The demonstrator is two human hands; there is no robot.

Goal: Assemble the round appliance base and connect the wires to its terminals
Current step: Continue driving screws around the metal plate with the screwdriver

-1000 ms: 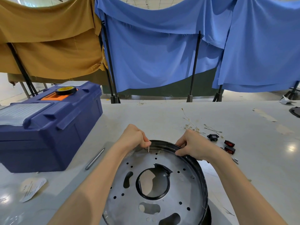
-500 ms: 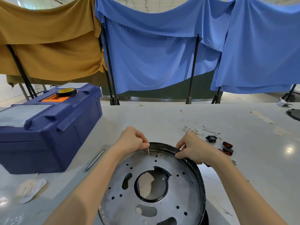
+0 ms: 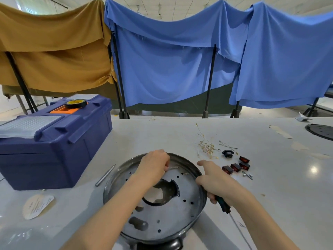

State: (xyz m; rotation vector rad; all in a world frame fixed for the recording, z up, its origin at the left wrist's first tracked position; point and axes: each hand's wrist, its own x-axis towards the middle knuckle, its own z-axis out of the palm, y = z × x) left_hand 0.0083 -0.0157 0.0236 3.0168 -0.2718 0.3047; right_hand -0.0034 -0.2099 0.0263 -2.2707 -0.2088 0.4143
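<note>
A round metal base (image 3: 173, 215) lies flat on the pale bench (image 3: 270, 195), low and centre in view. No wires show on it and its holes look unfilled, so the job seems at an early stage, with fastening and all wiring apparently left to do. The left grip (image 3: 153, 166) hovers over the base's 12 o'clock part, pinching a thin pale pin (image 3: 173, 167) too small to identify. The right grip (image 3: 214, 184) sits at the rim's 3 o'clock, clenched round a screwdriver (image 3: 222, 204), forefinger stretched out. Loose wires (image 3: 207, 147) lie at 1 o'clock from the base, with a black socket (image 3: 228, 153) and red switches (image 3: 236, 166) at 2 o'clock. A blue toolbox (image 3: 54, 145) stands at 10 o'clock.
</note>
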